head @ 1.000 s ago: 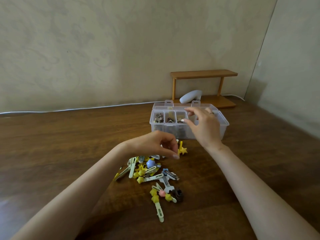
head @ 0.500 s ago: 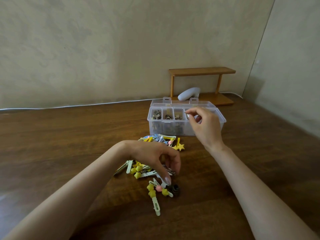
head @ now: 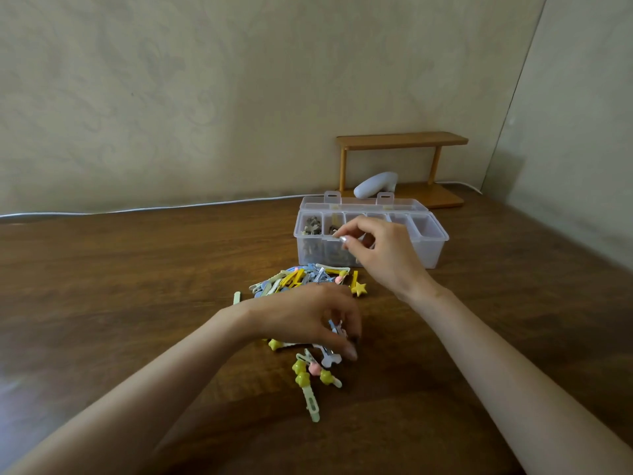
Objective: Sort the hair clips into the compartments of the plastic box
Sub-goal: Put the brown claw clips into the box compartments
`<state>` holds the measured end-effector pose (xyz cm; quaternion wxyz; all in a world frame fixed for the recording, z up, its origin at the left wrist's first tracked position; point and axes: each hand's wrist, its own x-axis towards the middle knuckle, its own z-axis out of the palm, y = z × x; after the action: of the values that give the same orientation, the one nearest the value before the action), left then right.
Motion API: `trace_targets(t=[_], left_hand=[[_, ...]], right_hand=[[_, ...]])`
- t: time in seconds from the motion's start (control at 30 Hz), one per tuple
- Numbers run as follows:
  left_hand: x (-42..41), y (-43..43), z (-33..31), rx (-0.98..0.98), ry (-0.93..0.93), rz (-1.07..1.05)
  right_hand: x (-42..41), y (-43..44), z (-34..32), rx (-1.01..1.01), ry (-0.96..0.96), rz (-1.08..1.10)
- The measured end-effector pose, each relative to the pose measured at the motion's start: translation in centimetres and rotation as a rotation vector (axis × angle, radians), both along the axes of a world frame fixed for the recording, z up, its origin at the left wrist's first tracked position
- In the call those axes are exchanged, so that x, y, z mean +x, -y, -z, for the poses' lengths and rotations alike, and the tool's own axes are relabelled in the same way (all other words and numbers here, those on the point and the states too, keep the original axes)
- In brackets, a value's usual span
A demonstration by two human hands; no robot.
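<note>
A clear plastic box (head: 439,237) stands open on the wooden table, its lid (head: 363,202) folded back. Its left compartments hold small grey-brown clips (head: 311,226). In front of it lies a pile of coloured hair clips (head: 298,279), with a yellow star clip (head: 358,288) at its right edge and a green clip with yellow stars (head: 311,396) nearest me. My left hand (head: 305,317) curls over the pile, fingertips pinching a blue-silver clip (head: 337,329). My right hand (head: 383,258) hovers over the box's front rim near the second and third compartments, fingertips pinched; anything between them is hidden.
A small wooden shelf (head: 400,140) stands against the wall behind the box, with a white rounded object (head: 375,185) under it. A white cable (head: 137,210) runs along the table's back edge. A second wall (head: 582,166) borders the table on the right.
My left hand has reached down to the near part of the pile and closed its fingers on a clip. My right hand has shifted left along the box.
</note>
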<state>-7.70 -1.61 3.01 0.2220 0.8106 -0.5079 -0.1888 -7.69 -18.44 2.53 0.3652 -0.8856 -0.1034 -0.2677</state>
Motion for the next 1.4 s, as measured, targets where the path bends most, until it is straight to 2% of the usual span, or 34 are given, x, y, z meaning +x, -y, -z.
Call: trace_targets(t=[0.1,0.23,0.3,0.47,0.53,0.87,1.03,1.23,1.4], left_hand=[[0.3,-0.6,-0.5,-0.208,-0.093,-0.19],[0.8,-0.7,-0.2,-0.385,-0.153,-0.402],[0.8,-0.4,0.1,-0.445,-0.209,-0.458],[0.3,0.1,0.9,-0.607,-0.53,-0.531],[0.2,0.1,1.2,-0.615,-0.565,-0.537],[0.0,0.1,1.3,-0.661,-0.472,-0.518],[0.5,-0.9,1.8,-0.746,-0.245,-0.662],[1.0,-1.7,2.7,-0.769,-0.085,-0.778],[1.3,-1.9,3.3,-0.742,0.003,-0.812]], right_hand=[[-1.9,-0.3,0.0,0.017,-0.036,-0.042],[-5.1,-0.3,0.7,0.161,-0.054,-0.117],[-6.1,-0.2,1.4,0.212,-0.076,-0.156],[-6.7,-0.5,2.5,0.259,-0.096,-0.198],[-6.7,-0.7,2.5,0.269,-0.097,-0.193],[-6.5,-0.8,2.6,0.281,-0.06,-0.152],[-4.3,0.4,1.1,0.279,0.004,-0.056],[0.9,2.3,-0.3,0.043,0.106,0.164],[4.0,3.0,-0.4,-0.198,0.013,0.306]])
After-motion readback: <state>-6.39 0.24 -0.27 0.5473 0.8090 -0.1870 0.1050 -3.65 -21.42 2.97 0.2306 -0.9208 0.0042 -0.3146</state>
